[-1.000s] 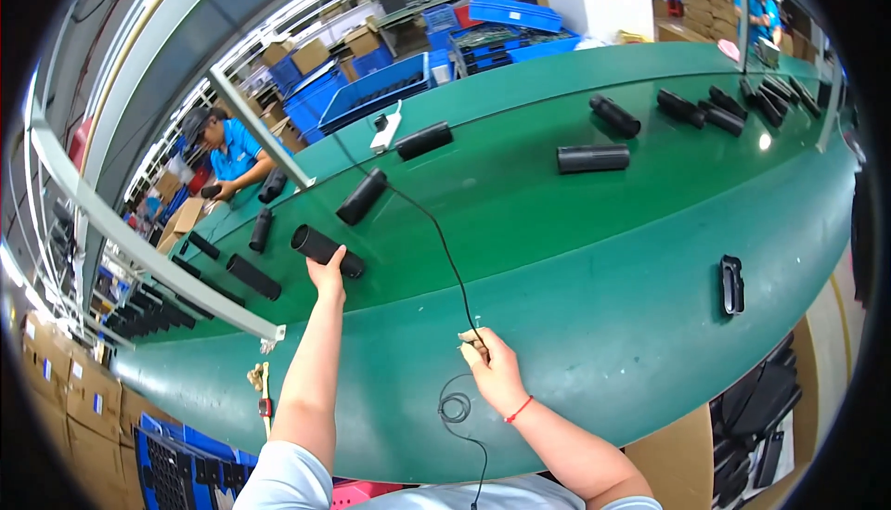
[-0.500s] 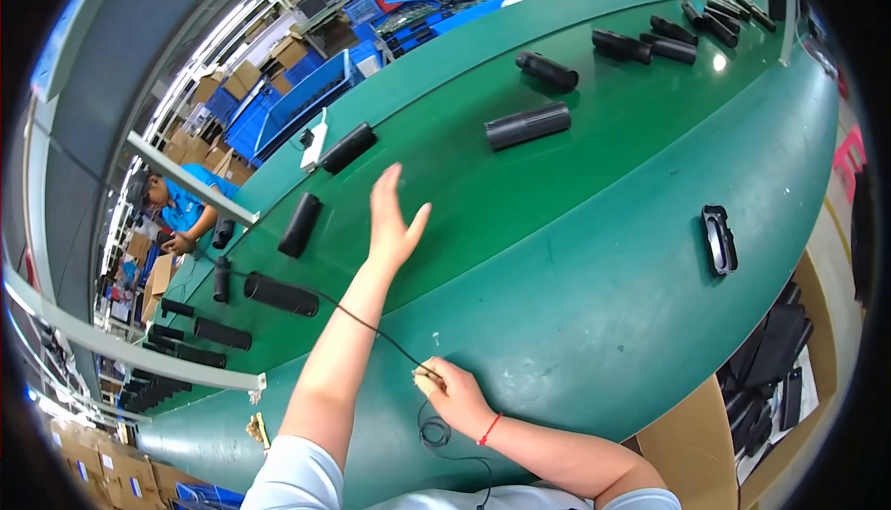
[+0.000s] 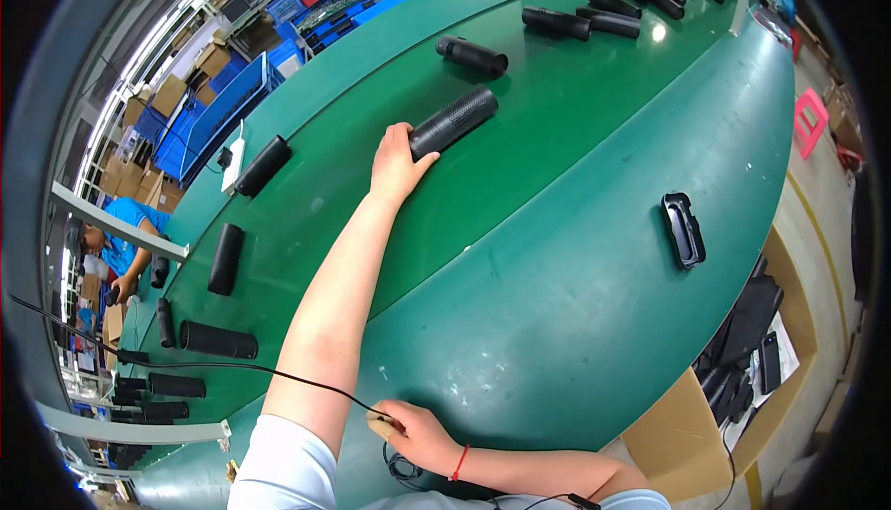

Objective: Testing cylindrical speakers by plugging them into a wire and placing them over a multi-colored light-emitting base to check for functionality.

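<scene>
On the green belt (image 3: 520, 153), my left hand (image 3: 399, 165) reaches forward and grips the near-left end of a black perforated cylindrical housing (image 3: 459, 120), thumb on one side and fingers on the other. Close to my body, my right hand (image 3: 422, 436) is closed in a pinch on a thin black cable (image 3: 306, 380), with pale covers on its fingertips. From there the cable runs left across my left forearm, and a loose coil of it hangs beside the right hand. A black oblong shell (image 3: 684, 231), its hollow side up, lies to the right on the green tabletop (image 3: 557, 324).
Several more black cylinders (image 3: 473, 55) are spread along the belt. A white power strip (image 3: 234, 167) lies at its far edge. An open carton (image 3: 668, 436) of black parts stands at lower right. At left, behind a metal frame (image 3: 121, 218), a person in blue (image 3: 125, 236) works.
My left hand, earlier open above the belt, has closed on the cylinder, which is now turned more steeply. The view has shifted right. My right hand still pinches the cable.
</scene>
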Demonstrator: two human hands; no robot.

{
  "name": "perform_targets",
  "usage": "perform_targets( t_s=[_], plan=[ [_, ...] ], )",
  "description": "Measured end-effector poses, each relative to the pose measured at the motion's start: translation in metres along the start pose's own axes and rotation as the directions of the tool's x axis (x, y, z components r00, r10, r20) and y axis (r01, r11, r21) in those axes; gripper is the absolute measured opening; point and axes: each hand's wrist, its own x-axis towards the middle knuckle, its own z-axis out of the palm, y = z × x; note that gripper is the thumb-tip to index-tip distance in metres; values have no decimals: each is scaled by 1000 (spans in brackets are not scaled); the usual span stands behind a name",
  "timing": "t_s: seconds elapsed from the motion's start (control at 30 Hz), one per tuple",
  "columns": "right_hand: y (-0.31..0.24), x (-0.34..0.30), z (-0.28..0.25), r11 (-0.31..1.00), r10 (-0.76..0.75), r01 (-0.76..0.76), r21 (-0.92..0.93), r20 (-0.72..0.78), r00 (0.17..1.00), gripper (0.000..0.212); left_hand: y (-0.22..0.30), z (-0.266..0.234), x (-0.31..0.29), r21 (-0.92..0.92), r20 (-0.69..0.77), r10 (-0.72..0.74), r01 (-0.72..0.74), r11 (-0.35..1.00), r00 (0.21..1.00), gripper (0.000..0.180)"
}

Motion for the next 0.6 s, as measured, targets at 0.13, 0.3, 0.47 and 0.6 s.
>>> perform_targets(
  t_s=[0.13, 0.3, 0.47, 0.6],
  plan=[
    [-6, -4, 4, 997, -53, 54, -49, 21, 998, 11, -10, -14, -26, -72, -19, -189, 187, 980, 982, 50],
    [5, -1, 6, 959, -267, 262, -106, -41, 963, 14, -22, -69, -139, -922, 354, -369, 386, 13, 859, 43],
    [-10, -5, -1, 993, -29, 23, 116, 54, 998, 21, -22, -129, -308, -879, 386, -315, 242, -412, 867, 51],
    [-9, -6, 7, 989, -78, 46, 142, 228, 971, 21, 33, -148, -386, -873, 344, -308, 182, -453, 887, 61]
  ],
)
